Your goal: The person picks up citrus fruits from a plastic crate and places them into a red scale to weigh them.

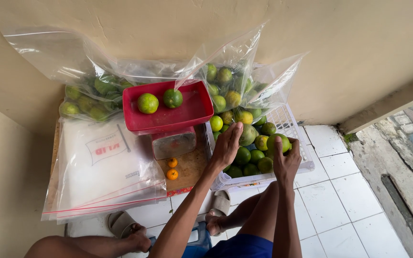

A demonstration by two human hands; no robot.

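Nearest the camera: bare knees, blue shorts, and feet in grey sandals (221, 203) on the white tiled floor (340, 210), the person sitting on a low blue stool (198, 242).

Left hand (226, 145): reaching into the white slotted plastic crate (296, 125), fingers spread loosely over the pile of green and yellow-green citrus fruits (249, 157), touching one fruit at the fingertips; a closed grip is not showing.

Right hand (287, 160): curling around one green citrus fruit (278, 142) at the crate's right side, holding it just above the pile.

Clear plastic bag of citrus (230, 88): standing open at the back of the crate, leaning against the wall.

Red rectangular scale pan (168, 107): sitting on a small weighing scale (174, 143) on the low wooden bench (190, 165), carrying two green fruits (160, 101).

Two small orange fruits (172, 168): lying loose on the bench in front of the scale.

Second clear bag of green citrus (89, 98) and a flat stack of clear plastic bags (103, 169): occupying the bench's left side.

Risks, as judged: the stack is overhanging the bench edge and could be slipping off; the tall bag could be slumping over the crate if nudged; round fruits in the shallow pan could be rolling out.
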